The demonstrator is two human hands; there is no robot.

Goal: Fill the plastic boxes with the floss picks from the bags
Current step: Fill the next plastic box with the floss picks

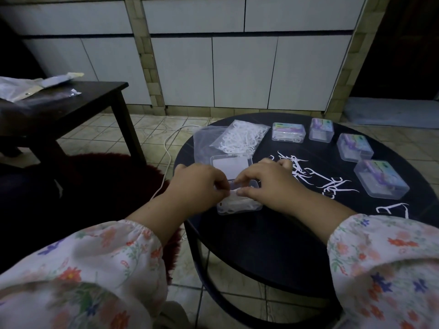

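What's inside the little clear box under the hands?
White floss picks lie inside the open box. The left hand and right hand cover its middle, so how full it is stays hidden.

The round table point(261, 233) is black, with white floss picks point(332, 184) scattered at its three o'clock side and more white picks filling a clear bag point(240, 136) at twelve o'clock. Four clear boxes point(381, 179) curving from twelve to three o'clock carry purple, green and blue labels, while the open clear box point(237, 205) at centre holds white picks. Both sleeves point(95, 269) are white with red, orange, blue and green flowers; a dark red rug point(107, 176) lies at nine o'clock on beige floor tiles point(152, 129).
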